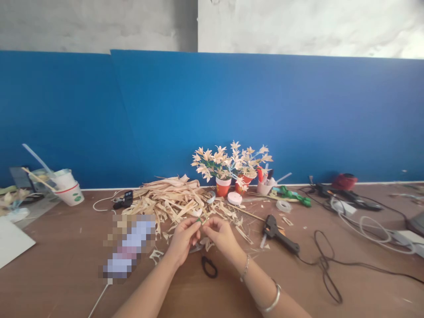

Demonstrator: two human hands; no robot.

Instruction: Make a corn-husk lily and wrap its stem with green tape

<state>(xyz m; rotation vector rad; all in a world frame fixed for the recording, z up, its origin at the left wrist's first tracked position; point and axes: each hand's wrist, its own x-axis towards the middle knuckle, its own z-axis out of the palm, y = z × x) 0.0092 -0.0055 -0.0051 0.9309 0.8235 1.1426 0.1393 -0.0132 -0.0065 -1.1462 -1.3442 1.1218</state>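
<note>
Green sliver (199,219), pinching w/ fingertips of left hand (183,235); also pinching w/ right hand (219,232), prob. on pale strip (206,221), exact grip unclear. Holding both approx. lower centre of frame, btwn husk pile (175,194) and black loop (209,267) on tabletop (198,298). Risking dropping sliver among scraps (207,243) if loosening pinch; poss. tearing strip if tugging too hard; poss. bumping glue gun (287,243), lower right, if drifting wide.
</note>
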